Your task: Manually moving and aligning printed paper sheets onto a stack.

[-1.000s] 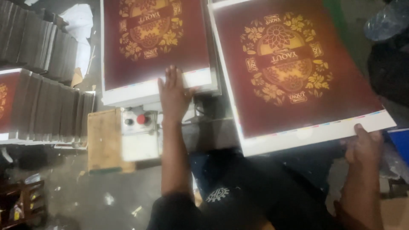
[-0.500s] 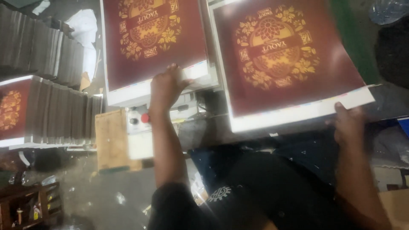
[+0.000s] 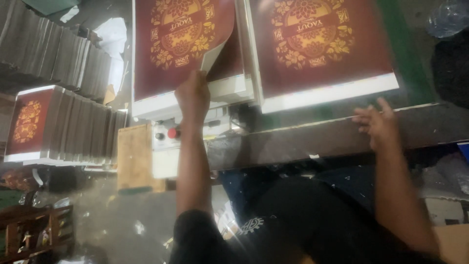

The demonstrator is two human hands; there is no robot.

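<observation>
The left hand (image 3: 193, 95) reaches up to the near right corner of the left stack of printed sheets (image 3: 181, 54), dark red with a gold floral emblem and a white margin. Its fingers pinch the corner of the top sheet (image 3: 215, 51), which curls up and shows its pale underside, so this hand is closed on that sheet. The stack rests on a white machine bed (image 3: 224, 93) just above a small control box (image 3: 166, 142) with a red button (image 3: 172, 133) and a dark knob beside it. The right hand (image 3: 376, 124) hovers open, fingers spread and slightly bent, holding nothing; it lies just below the near white edge of the right stack of printed sheets (image 3: 322, 49), near it but apart from it, over the dark front edge of the worktop (image 3: 293, 142). The two hands are well apart, one at each stack. The right stack lies flat, with a green surface (image 3: 405, 63) showing along its right side. To the left of the control box stands a plain wooden board (image 3: 134, 156). Farther left, piles of the same sheets (image 3: 58, 127) stand in rows, one showing its red and gold face, with more grey piles behind. The person's dark shirt (image 3: 303, 230) fills the lower middle of the view.
</observation>
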